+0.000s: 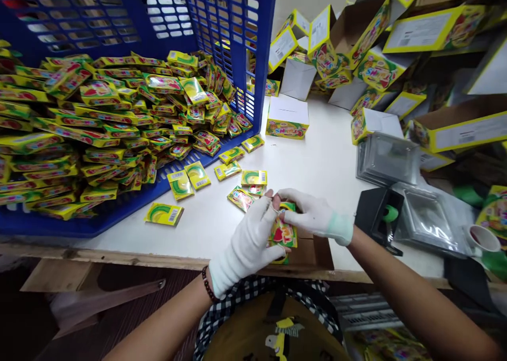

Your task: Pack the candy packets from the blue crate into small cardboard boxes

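Note:
In white fabric gloves, my left hand [247, 239] and my right hand [312, 216] meet near the table's front edge. Both grip a bundle of yellow printed packets [283, 232], fingertips nearly touching above it. Under the bundle lies a brown cardboard piece [312, 253]. Several loose yellow sachets [253, 178] lie on the white table [209, 218] just beyond my hands. One sachet [240, 198] sits almost against my left fingertips. A large heap of similar sachets [99, 123] fills a blue plastic crate [237, 44] lying tipped at the left.
Yellow printed cartons [287, 117] stand and lie open at the back right. Clear plastic trays [388, 158], a black tape dispenser [376, 213] and a tape roll [481, 239] sit at the right. The table's front edge runs below my wrists.

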`<state>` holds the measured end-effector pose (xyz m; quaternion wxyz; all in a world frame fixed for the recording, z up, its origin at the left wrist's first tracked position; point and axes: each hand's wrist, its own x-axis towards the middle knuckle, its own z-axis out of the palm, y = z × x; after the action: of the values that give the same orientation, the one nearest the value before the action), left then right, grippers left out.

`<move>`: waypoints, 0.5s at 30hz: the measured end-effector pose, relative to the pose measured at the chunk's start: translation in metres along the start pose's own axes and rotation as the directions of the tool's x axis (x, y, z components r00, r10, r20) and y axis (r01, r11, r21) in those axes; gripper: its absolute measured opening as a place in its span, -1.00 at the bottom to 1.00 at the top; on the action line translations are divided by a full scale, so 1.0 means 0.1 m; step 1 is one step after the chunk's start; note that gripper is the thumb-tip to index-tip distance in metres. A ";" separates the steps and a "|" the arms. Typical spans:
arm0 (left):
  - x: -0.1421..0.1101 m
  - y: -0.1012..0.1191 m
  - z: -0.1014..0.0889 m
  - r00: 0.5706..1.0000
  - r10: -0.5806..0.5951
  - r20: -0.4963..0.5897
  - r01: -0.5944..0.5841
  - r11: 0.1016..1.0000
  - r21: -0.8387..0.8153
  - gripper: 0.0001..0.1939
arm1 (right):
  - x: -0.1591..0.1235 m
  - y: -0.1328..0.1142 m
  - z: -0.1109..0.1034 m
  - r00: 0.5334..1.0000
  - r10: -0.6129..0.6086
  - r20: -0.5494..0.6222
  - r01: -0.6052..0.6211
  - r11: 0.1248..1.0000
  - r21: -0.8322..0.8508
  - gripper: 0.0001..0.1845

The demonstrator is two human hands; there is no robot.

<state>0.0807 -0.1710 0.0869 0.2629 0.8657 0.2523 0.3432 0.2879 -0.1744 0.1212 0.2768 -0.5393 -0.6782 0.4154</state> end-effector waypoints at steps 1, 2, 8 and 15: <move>0.01 0.02 0.06 0.992 -0.121 -0.037 0.118 0.991 -0.054 -0.01 | -0.04 0.02 -0.06 0.999 0.053 -0.010 -0.053 0.998 0.026 -0.61; 0.02 0.04 0.11 0.965 -0.259 -0.046 0.250 0.957 -0.147 -0.11 | -0.08 0.03 -0.12 0.993 0.118 -0.028 -0.116 0.992 0.056 -0.62; 0.10 0.19 0.27 0.874 -0.430 0.228 0.485 0.802 -0.348 -0.72 | -0.42 -0.03 -0.28 0.996 0.036 -0.080 -0.066 0.906 -0.417 -0.58; 0.27 -0.03 0.05 0.962 -0.267 0.061 0.269 0.963 -0.016 -0.79 | -0.36 -0.15 -0.26 0.806 0.483 0.343 -0.017 0.598 -0.801 -0.72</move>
<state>0.1009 -0.1537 0.0938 0.3245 0.8299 0.3552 0.2823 0.3115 -0.2029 0.1494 -0.2405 -0.5614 -0.7496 0.2551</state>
